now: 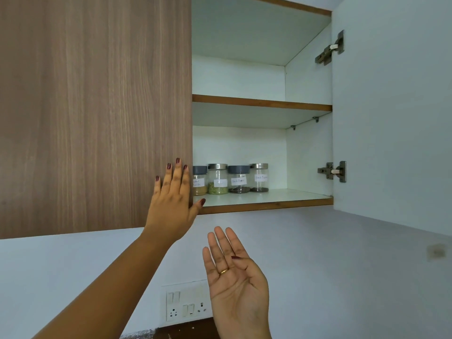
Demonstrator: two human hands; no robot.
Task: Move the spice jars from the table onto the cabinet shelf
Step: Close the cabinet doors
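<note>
Left hand (pixel 171 204) presses flat, fingers straight, against the closed wooden door (pixel 97 106), holding nothing. Right hand (pixel 238 285) hovers below the cabinet, palm open and fingers relaxed, also holding nothing. Four spice jars (pixel 230 179) stand in a row at the left end of the lower shelf (pixel 269 207), just right of the left hand's fingers.

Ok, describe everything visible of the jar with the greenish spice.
The jar with the greenish spice is clear, glass or plastic, with a shiny metal-looking lid and a white handwritten label too blurred to read. Closed and upright, it holds a low layer of green-yellow grains. It stands on the lower shelf, second from left in a row of four jars, with nothing resting on it.
</note>
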